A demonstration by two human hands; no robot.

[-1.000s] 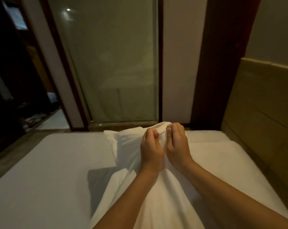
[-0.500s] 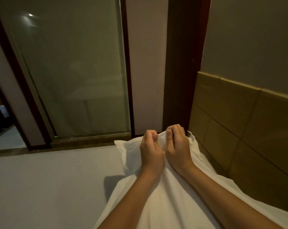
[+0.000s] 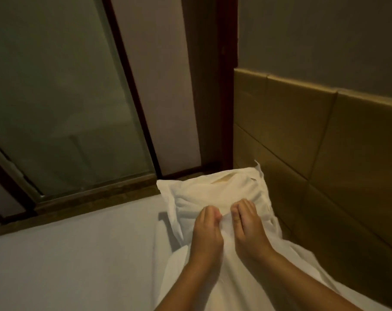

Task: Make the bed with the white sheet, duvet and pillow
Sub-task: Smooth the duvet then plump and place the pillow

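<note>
Pillow (image 3: 215,191) sits at the bed's head corner, just beside the headboard (image 3: 302,135), with both your hands pinching its case: left hand (image 3: 207,232) and right hand (image 3: 246,225) closed on one fold. You seem to be placing it; next, let go and square it. Sheet (image 3: 78,254) lies smooth; glass door (image 3: 56,97) beyond.

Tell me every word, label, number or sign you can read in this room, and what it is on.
None: no readable text shows anywhere.
The white pillow under the left hand and right hand bears no visible label.
The headboard, glass panel and white sheet are plain too.
</note>
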